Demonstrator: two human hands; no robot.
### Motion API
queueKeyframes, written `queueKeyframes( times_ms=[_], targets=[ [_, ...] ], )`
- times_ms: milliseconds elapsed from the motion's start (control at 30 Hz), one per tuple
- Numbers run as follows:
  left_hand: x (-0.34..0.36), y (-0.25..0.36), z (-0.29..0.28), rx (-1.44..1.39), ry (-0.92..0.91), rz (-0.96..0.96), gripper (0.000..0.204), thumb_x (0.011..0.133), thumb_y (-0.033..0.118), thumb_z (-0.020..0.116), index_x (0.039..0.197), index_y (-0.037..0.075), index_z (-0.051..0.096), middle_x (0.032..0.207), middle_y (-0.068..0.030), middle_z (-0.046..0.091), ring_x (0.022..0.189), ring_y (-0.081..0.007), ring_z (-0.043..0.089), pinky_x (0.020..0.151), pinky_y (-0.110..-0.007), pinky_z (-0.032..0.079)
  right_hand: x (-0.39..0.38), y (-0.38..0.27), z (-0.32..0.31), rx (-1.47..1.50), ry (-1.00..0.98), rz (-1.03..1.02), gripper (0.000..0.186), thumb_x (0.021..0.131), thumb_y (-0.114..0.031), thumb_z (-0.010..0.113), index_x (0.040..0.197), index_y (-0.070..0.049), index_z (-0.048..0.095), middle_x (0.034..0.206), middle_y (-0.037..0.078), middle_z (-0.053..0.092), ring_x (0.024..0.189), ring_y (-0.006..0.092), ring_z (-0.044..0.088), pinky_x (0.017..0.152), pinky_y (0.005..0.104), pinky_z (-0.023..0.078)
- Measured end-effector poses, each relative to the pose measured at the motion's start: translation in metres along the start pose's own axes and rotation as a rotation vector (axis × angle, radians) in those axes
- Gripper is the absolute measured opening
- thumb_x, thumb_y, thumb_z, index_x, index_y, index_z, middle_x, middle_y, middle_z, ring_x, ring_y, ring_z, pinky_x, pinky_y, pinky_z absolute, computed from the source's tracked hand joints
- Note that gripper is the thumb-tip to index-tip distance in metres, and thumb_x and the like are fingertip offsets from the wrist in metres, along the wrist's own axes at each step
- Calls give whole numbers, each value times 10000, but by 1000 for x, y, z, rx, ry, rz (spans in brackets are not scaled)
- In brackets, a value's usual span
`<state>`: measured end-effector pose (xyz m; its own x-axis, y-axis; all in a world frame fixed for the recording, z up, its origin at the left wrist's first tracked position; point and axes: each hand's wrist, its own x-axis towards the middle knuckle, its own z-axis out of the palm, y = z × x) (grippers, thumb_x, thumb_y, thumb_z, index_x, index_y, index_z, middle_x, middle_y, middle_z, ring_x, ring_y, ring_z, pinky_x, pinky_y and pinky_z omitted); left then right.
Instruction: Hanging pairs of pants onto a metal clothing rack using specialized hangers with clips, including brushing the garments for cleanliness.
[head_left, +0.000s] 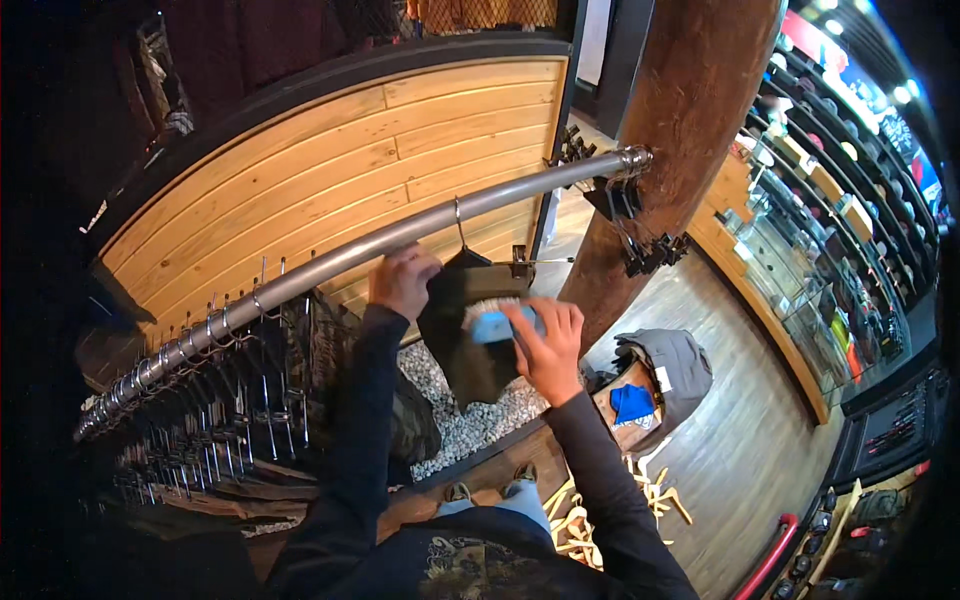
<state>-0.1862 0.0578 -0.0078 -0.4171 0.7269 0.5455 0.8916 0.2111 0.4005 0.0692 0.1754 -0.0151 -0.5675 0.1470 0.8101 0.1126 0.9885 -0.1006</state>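
From a clip hanger (459,225) on the metal rail hangs a dark olive garment (455,340), folded, its exact kind hard to tell. My left hand (403,280) is closed at the garment's upper left edge, just below the rail. In front of the cloth my right hand (550,350) grips a light-blue brush (490,326), slightly blurred, with pale bristles along its upper side. The brush overlaps the right part of the garment; whether it touches the cloth is unclear.
The rail (370,247) runs into a thick wooden post (690,110). Many garments (240,400) crowd its left part; black clip hangers (640,240) bunch by the post. White pebbles (460,430) lie below. Right stand a grey cap (672,372), blue cloth (630,402) and wooden hangers (580,525).
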Motion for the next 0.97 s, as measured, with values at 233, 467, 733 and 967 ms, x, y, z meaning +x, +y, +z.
queueKeyframes(
  times_ms=[233, 467, 733, 967],
  targets=[
    [-11, 49, 5, 48, 209, 8, 76, 852, 141, 659, 844, 71, 685, 836, -99, 597, 861, -351, 603, 730, -439, 497, -10, 51, 41, -83, -323, -109, 601, 694, -62, 686, 1274, -205, 627, 1210, 78, 587, 1156, 298, 538, 962, 487, 375],
    [-19, 56, 14, 101, 229, -142, 57, 828, 89, 636, 840, 77, 690, 859, -107, 634, 839, -359, 620, 714, -445, 509, 8, 62, 51, 231, 5, 68, 582, 796, -101, 698, 1343, -44, 506, 1205, 198, 571, 1113, 412, 540, 948, 472, 435],
    [-26, 78, 12, 180, 201, -218, 96, 868, 114, 633, 905, 84, 716, 863, -132, 631, 801, -384, 625, 684, -463, 487, -34, 30, 94, 412, -100, 27, 571, 782, -54, 649, 1334, -23, 505, 1269, 197, 558, 1175, 439, 520, 1048, 477, 415],
    [-21, 97, 12, 192, 186, -237, 108, 904, 95, 628, 943, 37, 710, 824, -150, 593, 792, -400, 621, 687, -437, 485, -70, 60, 153, 624, 134, 881, 652, 976, -344, 617, 1472, 5, 376, 1296, 241, 557, 1234, 359, 524, 1005, 400, 443]
  ],
)
